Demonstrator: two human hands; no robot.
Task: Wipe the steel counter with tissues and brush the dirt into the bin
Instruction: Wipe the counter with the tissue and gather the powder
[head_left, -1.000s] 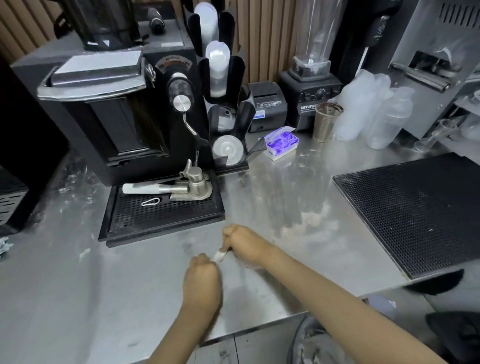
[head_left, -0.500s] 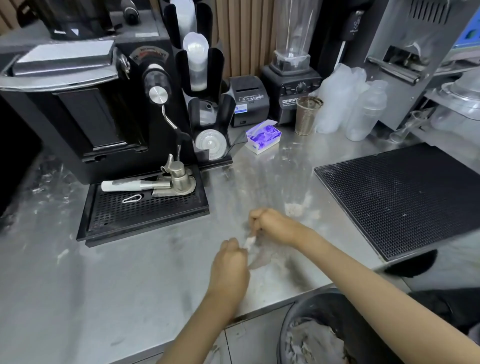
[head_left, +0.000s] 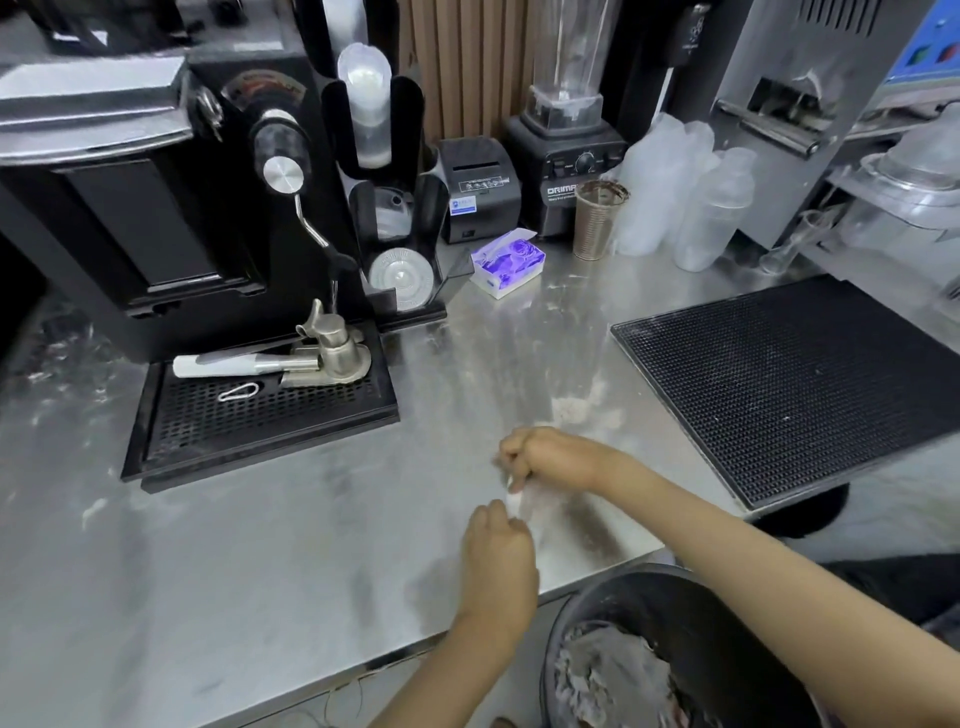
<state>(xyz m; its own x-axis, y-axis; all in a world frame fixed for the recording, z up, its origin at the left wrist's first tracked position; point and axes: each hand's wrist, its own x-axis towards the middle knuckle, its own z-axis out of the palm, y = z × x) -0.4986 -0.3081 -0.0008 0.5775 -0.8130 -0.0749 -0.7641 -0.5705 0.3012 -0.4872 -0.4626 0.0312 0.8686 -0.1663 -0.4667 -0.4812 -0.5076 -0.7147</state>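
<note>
I am looking down on a wide brushed-steel surface (head_left: 260, 545) that is filling most of my view and showing smears and pale streaks. At its back left a tall black coffee machine (head_left: 130, 223) is standing. On the right a black ribbed rubber mat (head_left: 795, 384) is lying flat. A black perforated drip tray (head_left: 260, 415) is sitting in front of the machine. Below the near edge, at lower right, a round dark bin (head_left: 675, 623) is standing with crumpled grey paper inside, and the right forearm is crossing above it.

Both grips are working over the surface close to its near edge. The right grip (head_left: 556, 457) is sitting farther from me, the left grip (head_left: 501, 561) nearer and slightly to the left. A purple-and-white tissue box (head_left: 508, 264) is resting well behind them. A pale powdery patch of dirt (head_left: 571, 408) is lying just beyond the right grip.

A small white twisted tissue (head_left: 515, 501) is stretching between the two grips. The right grip is pinching its far end with curled fingers. The left grip's curled fingers are closing on its near end, as far as I am able to see. Its long axis is running almost straight away from me, far end at the right grip and near end at the left. Only a short, thin white length is showing, and it is looking blurred.
</note>
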